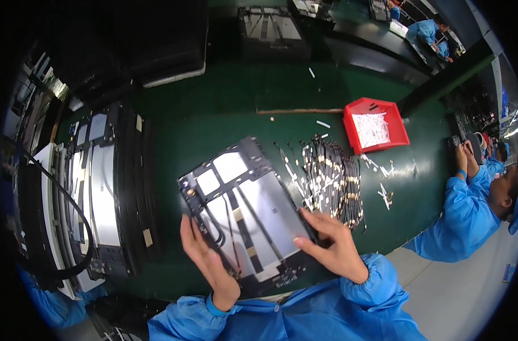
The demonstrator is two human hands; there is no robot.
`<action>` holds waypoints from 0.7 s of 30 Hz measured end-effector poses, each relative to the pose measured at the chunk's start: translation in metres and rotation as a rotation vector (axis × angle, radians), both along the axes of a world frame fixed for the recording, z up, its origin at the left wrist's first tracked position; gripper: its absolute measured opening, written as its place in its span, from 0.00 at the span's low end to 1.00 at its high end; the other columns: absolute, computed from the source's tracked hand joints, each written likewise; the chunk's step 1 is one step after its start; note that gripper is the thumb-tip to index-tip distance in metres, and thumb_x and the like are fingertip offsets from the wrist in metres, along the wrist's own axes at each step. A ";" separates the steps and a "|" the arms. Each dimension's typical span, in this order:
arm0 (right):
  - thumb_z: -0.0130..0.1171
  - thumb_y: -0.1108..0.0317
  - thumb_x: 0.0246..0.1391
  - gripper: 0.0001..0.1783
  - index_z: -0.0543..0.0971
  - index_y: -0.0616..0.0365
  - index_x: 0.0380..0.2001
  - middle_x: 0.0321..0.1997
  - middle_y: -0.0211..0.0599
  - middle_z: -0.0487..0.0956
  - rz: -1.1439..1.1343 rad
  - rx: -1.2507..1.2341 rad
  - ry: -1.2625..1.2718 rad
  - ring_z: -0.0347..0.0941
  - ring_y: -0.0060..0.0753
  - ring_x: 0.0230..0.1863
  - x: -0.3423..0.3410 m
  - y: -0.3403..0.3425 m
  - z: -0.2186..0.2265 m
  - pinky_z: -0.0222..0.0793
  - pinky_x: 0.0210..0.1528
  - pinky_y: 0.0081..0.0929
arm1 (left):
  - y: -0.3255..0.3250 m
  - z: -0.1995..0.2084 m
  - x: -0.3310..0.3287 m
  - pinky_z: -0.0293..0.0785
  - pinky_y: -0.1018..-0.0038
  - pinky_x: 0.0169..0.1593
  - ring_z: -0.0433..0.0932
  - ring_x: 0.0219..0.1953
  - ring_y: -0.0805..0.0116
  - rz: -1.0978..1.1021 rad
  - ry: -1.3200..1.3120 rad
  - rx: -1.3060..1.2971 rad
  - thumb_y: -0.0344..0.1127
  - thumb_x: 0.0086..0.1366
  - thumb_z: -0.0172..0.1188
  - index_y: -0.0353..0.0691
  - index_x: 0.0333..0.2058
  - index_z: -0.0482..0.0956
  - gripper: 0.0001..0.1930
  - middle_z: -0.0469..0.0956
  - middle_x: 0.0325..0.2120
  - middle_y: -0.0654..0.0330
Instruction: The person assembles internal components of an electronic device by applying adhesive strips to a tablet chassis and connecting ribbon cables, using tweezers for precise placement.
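A flat device chassis, with a silver metal plate in a black frame, is tilted between my hands over the near edge of the bench. Dark flat cables and tan tape run along its plate, and two pale rectangular openings show near its far end. My left hand grips the left edge, its fingers partly hidden beneath. On the opposite side, my right hand pinches the edge, thumb on top. Just beyond that hand lies a heap of thin black cables with white and gold-coloured ends.
A red bin holds white strips, and loose strips lie near it. Similar chassis are stacked at the left, beside a looped black cable. Another chassis lies at the back. A co-worker in blue works at right.
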State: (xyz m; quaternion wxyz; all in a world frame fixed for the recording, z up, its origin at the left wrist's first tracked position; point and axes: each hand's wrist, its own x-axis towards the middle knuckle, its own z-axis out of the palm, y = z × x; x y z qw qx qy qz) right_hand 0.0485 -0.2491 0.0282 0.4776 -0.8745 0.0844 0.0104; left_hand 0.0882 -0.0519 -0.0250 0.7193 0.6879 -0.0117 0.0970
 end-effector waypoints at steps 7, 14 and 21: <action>0.61 0.72 0.48 0.29 0.69 0.61 0.56 0.25 0.18 0.69 -0.247 0.593 0.034 0.57 0.10 0.26 0.014 -0.033 0.031 0.53 0.31 0.10 | -0.024 0.045 0.036 0.39 0.63 0.66 0.48 0.65 0.52 0.004 -0.293 -0.201 0.52 0.68 0.28 0.33 0.63 0.43 0.33 0.46 0.64 0.44; 0.60 0.61 0.48 0.34 0.66 0.65 0.57 0.53 0.41 0.72 -0.336 0.717 -0.284 0.69 0.31 0.52 0.134 -0.086 0.080 0.64 0.56 0.26 | -0.027 0.009 0.107 0.46 0.61 0.64 0.51 0.63 0.50 0.006 -0.281 0.300 0.38 0.64 0.47 0.34 0.55 0.62 0.22 0.50 0.60 0.46; 0.62 0.64 0.49 0.11 0.76 0.58 0.33 0.28 0.29 0.77 -0.330 0.742 -0.155 0.73 0.24 0.25 0.310 -0.157 0.053 0.71 0.31 0.24 | -0.024 0.008 0.110 0.51 0.59 0.61 0.52 0.60 0.49 -0.107 -0.368 0.428 0.31 0.60 0.51 0.35 0.52 0.65 0.20 0.51 0.59 0.46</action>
